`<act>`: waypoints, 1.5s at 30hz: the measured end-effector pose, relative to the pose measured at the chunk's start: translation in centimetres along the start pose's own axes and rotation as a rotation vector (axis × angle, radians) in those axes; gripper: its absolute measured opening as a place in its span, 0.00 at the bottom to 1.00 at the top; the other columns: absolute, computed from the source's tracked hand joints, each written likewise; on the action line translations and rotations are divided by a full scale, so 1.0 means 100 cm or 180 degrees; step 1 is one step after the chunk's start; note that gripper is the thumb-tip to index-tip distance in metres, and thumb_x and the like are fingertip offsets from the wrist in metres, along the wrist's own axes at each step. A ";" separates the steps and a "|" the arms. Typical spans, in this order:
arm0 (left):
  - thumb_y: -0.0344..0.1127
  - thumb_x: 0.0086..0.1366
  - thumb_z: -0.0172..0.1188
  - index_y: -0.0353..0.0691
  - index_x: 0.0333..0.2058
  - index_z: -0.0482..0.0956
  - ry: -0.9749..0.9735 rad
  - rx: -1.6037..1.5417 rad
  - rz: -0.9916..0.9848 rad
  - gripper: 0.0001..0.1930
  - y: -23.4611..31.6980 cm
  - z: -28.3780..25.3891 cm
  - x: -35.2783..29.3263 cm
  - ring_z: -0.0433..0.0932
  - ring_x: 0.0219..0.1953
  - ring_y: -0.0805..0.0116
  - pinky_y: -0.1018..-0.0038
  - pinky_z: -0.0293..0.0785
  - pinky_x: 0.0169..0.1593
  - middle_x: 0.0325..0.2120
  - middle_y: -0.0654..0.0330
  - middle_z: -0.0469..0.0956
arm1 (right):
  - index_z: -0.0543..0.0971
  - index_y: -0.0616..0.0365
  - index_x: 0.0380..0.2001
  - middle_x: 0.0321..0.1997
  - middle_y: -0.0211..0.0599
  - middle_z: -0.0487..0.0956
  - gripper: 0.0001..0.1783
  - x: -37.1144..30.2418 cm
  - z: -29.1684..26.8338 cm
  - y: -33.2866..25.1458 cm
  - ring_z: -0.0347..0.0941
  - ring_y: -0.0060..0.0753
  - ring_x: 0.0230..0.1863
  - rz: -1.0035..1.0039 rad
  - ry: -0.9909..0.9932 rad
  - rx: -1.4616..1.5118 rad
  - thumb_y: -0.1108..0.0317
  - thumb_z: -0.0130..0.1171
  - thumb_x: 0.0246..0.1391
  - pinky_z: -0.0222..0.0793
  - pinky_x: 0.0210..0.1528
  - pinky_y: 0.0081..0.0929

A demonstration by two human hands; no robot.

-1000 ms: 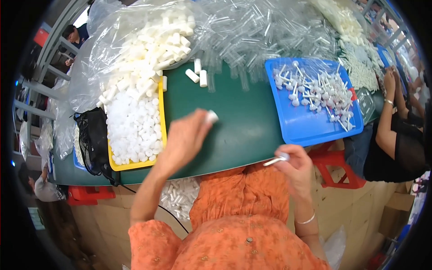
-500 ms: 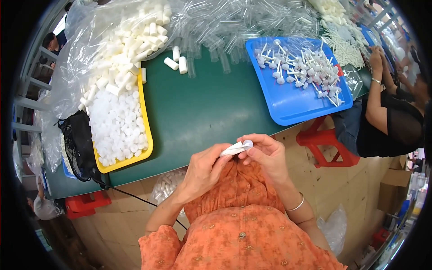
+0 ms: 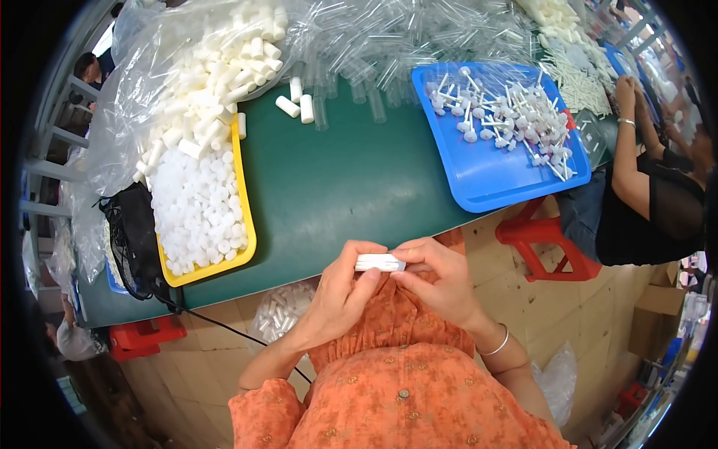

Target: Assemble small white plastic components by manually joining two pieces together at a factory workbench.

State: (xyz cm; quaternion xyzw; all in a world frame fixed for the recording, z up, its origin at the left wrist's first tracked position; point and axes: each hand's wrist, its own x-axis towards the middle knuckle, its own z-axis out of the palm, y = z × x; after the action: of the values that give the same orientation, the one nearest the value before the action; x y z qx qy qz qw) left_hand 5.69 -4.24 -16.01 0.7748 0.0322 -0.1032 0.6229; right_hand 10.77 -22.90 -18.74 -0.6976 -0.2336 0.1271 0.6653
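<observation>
In front of my body, just off the table's near edge, both hands hold a small white cylinder point(image 3: 379, 262) level between them. My left hand point(image 3: 340, 288) pinches its left end between thumb and fingers. At the other end, my right hand point(image 3: 437, 280) closes its thumb and fingers round a translucent cap-like piece, partly hidden by the fingertips. To the left, a yellow tray point(image 3: 249, 241) holds many small white translucent caps point(image 3: 198, 209). A blue tray point(image 3: 490, 200) on the right holds white sticks with round translucent caps point(image 3: 516, 120).
White foam-like cylinders point(image 3: 224, 82) spill from a plastic bag behind the yellow tray. Clear tubes point(image 3: 404, 34) pile along the back of the green table point(image 3: 336, 172). A black mesh bag point(image 3: 127, 232) lies at left. Another person point(image 3: 647, 191) sits at right near a red stool point(image 3: 542, 239).
The white cylinder has turned from a slanted position to level and sits slightly lower. My right fingers have closed further over its capped end.
</observation>
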 end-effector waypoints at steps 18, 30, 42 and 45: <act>0.35 0.57 0.65 0.33 0.30 0.80 0.1989 0.4178 0.1346 0.10 -0.003 -0.104 0.181 0.76 0.34 0.53 0.61 0.73 0.37 0.27 0.51 0.78 | 0.78 0.58 0.32 0.35 0.35 0.78 0.08 0.024 0.016 0.023 0.74 0.40 0.36 -0.1433 0.0143 -0.2325 0.75 0.65 0.47 0.68 0.40 0.36; 0.25 0.60 0.60 0.36 0.36 0.69 0.0057 0.0448 0.0315 0.09 0.000 -0.051 0.071 0.78 0.37 0.67 0.74 0.74 0.42 0.36 0.55 0.80 | 0.81 0.61 0.43 0.38 0.36 0.78 0.13 0.031 -0.034 -0.011 0.73 0.29 0.37 -0.0343 0.0395 -0.0743 0.80 0.60 0.53 0.67 0.38 0.20; 0.28 0.67 0.53 0.33 0.55 0.69 -0.0891 0.0083 0.0126 0.18 -0.006 -0.032 0.028 0.68 0.36 0.78 0.80 0.67 0.39 0.34 0.65 0.70 | 0.82 0.59 0.43 0.38 0.35 0.79 0.13 0.020 -0.022 -0.003 0.74 0.27 0.35 -0.0218 -0.0138 -0.0528 0.80 0.60 0.53 0.69 0.36 0.22; 0.26 0.66 0.55 0.32 0.53 0.70 -0.0882 0.0480 0.0202 0.17 -0.001 -0.029 0.024 0.70 0.34 0.79 0.80 0.68 0.38 0.34 0.65 0.72 | 0.82 0.57 0.42 0.37 0.35 0.79 0.13 0.017 -0.023 -0.009 0.75 0.29 0.33 -0.0271 -0.0236 -0.1133 0.79 0.61 0.52 0.69 0.34 0.24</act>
State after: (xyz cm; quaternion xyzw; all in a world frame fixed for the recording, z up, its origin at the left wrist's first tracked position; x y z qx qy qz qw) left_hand 8.41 -1.60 -15.99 0.7983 -0.0864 -0.1915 0.5645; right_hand 13.20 -24.07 -17.47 -0.7887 -0.3061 0.0812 0.5270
